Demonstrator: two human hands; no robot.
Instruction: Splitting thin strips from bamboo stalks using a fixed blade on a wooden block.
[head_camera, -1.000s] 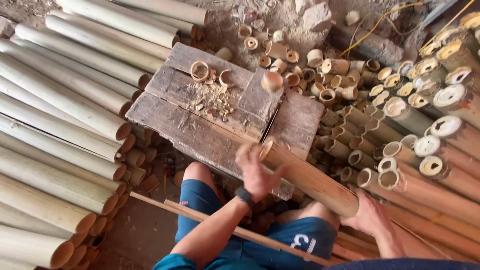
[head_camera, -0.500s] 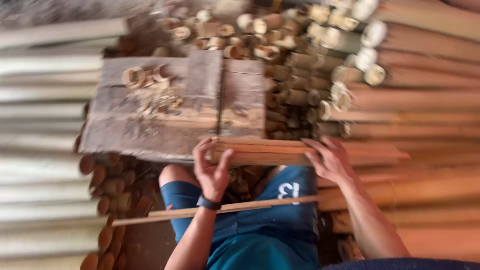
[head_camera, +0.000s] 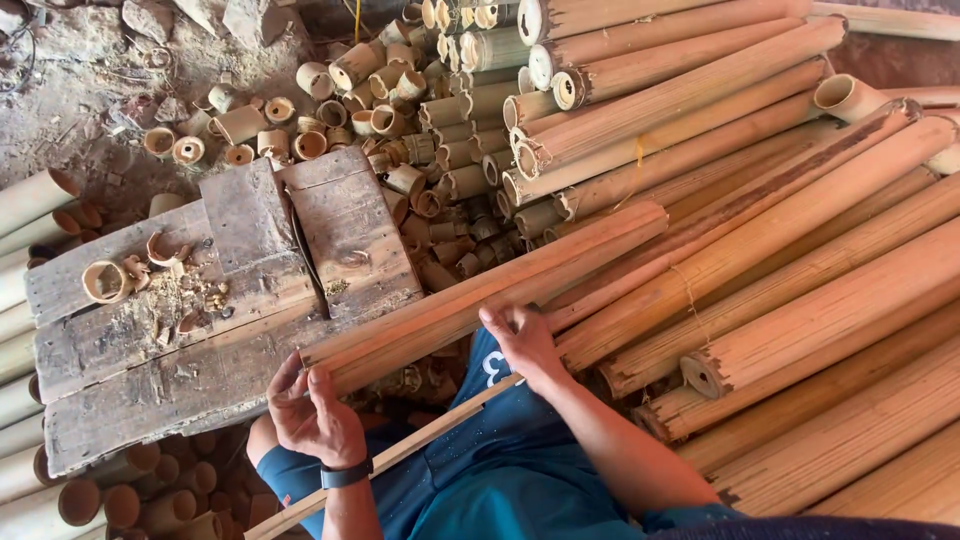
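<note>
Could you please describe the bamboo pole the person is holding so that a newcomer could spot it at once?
Start at the worn wooden bench on the left. The pole runs from its near edge up to the right, left hand at its cut end, right hand midway. Unlike the stacked poles, it lies alone across the person's lap.

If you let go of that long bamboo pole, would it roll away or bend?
The bamboo pole would probably stay stiff: it spans from the wooden bench across the lap without sagging. It looks round, so it might roll once the left hand and right hand release it. The cut pieces nearby are hollow, so it may be light for its length.
</note>
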